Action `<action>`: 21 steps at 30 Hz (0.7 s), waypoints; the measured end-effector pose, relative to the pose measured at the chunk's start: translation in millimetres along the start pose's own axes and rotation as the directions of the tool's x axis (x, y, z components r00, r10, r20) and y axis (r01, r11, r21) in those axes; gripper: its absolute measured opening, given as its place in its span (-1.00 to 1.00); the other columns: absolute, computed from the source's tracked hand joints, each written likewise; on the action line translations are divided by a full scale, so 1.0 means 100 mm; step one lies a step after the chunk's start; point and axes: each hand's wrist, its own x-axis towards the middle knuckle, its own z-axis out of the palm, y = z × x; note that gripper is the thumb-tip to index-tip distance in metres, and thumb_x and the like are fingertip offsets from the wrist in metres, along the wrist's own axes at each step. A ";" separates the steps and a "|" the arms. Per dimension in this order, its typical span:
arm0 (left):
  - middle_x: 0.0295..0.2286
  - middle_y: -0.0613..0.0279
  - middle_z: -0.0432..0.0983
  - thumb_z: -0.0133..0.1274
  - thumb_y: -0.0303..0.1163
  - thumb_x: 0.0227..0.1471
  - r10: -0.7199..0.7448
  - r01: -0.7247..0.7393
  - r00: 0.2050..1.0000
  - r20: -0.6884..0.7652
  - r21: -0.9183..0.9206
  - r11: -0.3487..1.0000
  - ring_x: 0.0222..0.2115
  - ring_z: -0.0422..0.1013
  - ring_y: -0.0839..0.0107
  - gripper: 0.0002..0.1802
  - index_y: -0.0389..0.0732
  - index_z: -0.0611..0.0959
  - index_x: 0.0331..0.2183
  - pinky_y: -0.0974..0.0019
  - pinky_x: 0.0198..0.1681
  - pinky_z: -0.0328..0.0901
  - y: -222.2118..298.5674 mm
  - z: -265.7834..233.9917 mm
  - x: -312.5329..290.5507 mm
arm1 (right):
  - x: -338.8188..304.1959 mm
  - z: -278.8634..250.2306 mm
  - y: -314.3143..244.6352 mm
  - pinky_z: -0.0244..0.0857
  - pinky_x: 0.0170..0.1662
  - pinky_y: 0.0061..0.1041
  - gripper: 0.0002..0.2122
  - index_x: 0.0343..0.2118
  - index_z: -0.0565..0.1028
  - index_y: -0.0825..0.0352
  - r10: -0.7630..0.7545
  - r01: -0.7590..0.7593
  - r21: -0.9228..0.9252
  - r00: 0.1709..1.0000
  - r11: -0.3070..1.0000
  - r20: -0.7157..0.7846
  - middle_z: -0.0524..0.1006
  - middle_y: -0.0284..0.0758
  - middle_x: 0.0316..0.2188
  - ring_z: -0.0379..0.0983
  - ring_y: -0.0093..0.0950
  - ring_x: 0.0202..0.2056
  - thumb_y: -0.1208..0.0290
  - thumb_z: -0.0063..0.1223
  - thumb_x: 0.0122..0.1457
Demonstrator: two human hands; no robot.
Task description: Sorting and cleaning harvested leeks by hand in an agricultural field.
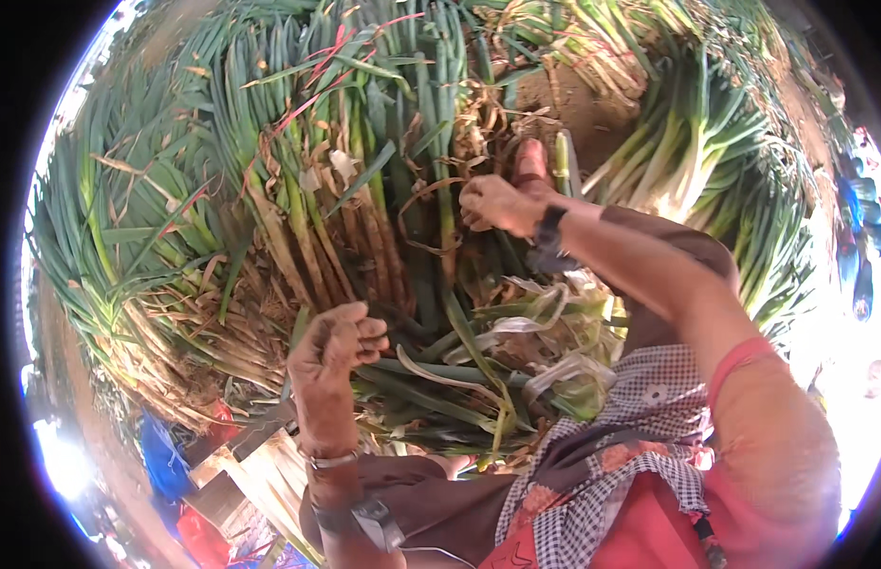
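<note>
My left hand (pixel 334 343) is raised at the lower middle, its fingers curled in and nothing showing between them. It is nearest to the brown-rooted ends of a bundle of green onions (pixel 317 242). Farther right and up, my right hand (pixel 497 205) has its fingers bent together close to a single long green stalk (pixel 448 213) and a dry brown leaf strip (pixel 423 193). Whatever sits in its fingertips is too small to make out. Below the hands lies a heap of peeled-off leaves and pale skins (pixel 554 356).
Another onion bundle (pixel 175 332) lies at the left. Cleaner onions with white stems (pixel 682 166) are piled at the right. Just past my right hand is a bare foot (pixel 530 159). A blue plastic bag (pixel 163 455) and slatted wood (pixel 260 474) stand lower left.
</note>
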 end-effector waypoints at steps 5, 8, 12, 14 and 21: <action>-0.37 0.07 0.61 -0.01 -0.26 0.22 -0.075 0.076 0.996 -0.051 0.018 0.997 -0.39 0.53 0.37 -0.64 -0.39 0.57 -0.15 0.39 -0.28 0.40 0.05 -0.17 -0.11 | 0.48 0.97 0.89 0.30 -0.16 -0.16 -0.71 -0.21 0.42 0.46 0.082 -0.213 -0.381 0.940 0.899 -0.332 0.51 0.01 -0.27 0.45 -0.07 -0.19 0.31 0.08 0.17; -0.34 0.09 0.60 0.01 -0.28 0.20 -0.099 0.101 0.994 0.038 -0.046 0.994 -0.32 0.51 0.38 -0.63 -0.40 0.56 -0.12 0.39 -0.21 0.36 0.19 -0.13 -0.01 | 0.77 0.89 1.29 0.30 -0.25 -0.27 -0.78 -0.23 0.49 0.40 0.274 -0.350 -0.102 0.856 0.931 -0.439 0.54 -0.10 -0.30 0.48 -0.28 -0.27 0.37 0.07 0.15; -0.34 0.10 0.60 0.01 -0.30 0.21 -0.137 0.135 0.990 -0.020 -0.082 0.987 -0.33 0.50 0.39 -0.65 -0.40 0.56 -0.12 0.38 -0.18 0.36 0.12 -0.27 -0.06 | 0.75 1.16 1.17 0.26 -0.23 -0.37 -0.73 -0.25 0.50 0.40 0.412 -0.353 0.220 0.836 0.909 -0.362 0.52 -0.27 -0.24 0.44 -0.30 -0.23 0.25 -0.05 0.23; -0.34 0.10 0.60 0.01 -0.30 0.20 -0.116 0.116 0.993 -0.007 -0.070 0.991 -0.33 0.50 0.41 -0.66 -0.40 0.56 -0.13 0.39 -0.18 0.36 0.19 -0.24 -0.02 | 0.83 0.97 1.17 0.27 -0.26 -0.39 -0.76 -0.25 0.49 0.36 0.284 -0.073 0.634 0.929 0.770 -0.238 0.52 -0.31 -0.30 0.44 -0.33 -0.29 0.27 -0.09 0.26; -0.38 0.12 0.60 -0.01 -0.30 0.20 -0.059 0.054 0.994 -0.090 -0.065 0.996 -0.37 0.50 0.43 -0.66 -0.40 0.58 -0.16 0.41 -0.21 0.37 0.17 -0.28 -0.12 | -0.50 1.24 -0.20 0.18 -0.55 -0.55 -0.89 -0.29 0.35 0.23 -0.175 -0.151 0.922 0.959 0.357 0.225 0.26 -0.51 -0.61 0.25 -0.60 -0.64 0.32 -0.07 0.30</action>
